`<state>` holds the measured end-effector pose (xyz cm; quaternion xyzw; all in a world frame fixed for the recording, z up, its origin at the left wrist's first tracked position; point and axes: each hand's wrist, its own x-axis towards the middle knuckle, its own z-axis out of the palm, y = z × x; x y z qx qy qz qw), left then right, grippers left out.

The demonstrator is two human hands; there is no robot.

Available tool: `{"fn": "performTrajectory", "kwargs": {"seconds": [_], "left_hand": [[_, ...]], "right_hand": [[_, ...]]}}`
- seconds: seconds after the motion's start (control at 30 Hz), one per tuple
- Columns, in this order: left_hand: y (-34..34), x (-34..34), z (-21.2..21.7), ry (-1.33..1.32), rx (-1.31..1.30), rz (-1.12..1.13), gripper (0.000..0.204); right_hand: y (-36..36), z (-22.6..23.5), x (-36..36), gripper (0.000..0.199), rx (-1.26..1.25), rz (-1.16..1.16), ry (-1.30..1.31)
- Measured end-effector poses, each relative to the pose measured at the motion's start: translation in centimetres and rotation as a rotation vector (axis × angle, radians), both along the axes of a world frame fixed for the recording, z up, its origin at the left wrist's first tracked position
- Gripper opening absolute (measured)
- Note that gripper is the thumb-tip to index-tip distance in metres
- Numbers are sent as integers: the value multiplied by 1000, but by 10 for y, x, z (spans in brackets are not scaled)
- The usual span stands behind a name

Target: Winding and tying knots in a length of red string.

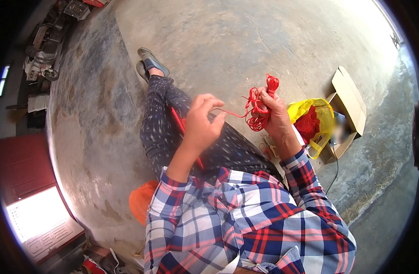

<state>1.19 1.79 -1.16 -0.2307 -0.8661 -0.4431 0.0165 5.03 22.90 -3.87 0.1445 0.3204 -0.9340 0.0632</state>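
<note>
Up above the lap, the right hand (274, 109) is closed tight around a tangled bundle of red cord (260, 108), raised over the patterned trousers (173, 123). One strand runs left to the left hand (201, 122), whose thumb and fingertips pinch it, the other fingers loosely curled. A yellow bag (315, 119) lies just beside a cardboard box (351, 102) on the concrete floor (227, 41).

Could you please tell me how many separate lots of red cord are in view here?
2. One tangled bundle of red cord is gripped in the right hand, a strand running to the left hand. Another red mass sits in the yellow plastic bag; more may be hidden.
</note>
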Motion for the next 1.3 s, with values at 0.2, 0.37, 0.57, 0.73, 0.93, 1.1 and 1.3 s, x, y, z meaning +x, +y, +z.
{"fn": "performTrajectory", "kwargs": {"seconds": [0.2,0.37,0.57,0.73,0.93,1.1,1.3], "left_hand": [[21,-1,4,-77,137,-134,23],[26,1,-6,-491,320,-51,16],[22,-3,-7,-916,806,27,4],[8,-12,-6,-1082,1162,90,2],[-14,-23,-3,-1002,1471,121,2],[-25,-28,4,-884,1276,194,2],[-19,-24,12,-664,747,322,11]], "right_hand": [[-18,-3,1,14,-60,15,29],[-26,-3,4,16,-6,117,14],[-25,-3,5,22,6,139,30],[-19,-11,5,25,36,150,-8],[-18,-8,6,24,150,-5,-92],[-6,-16,2,26,143,-96,-20],[-7,-4,3,31,-3,-35,24]]}}
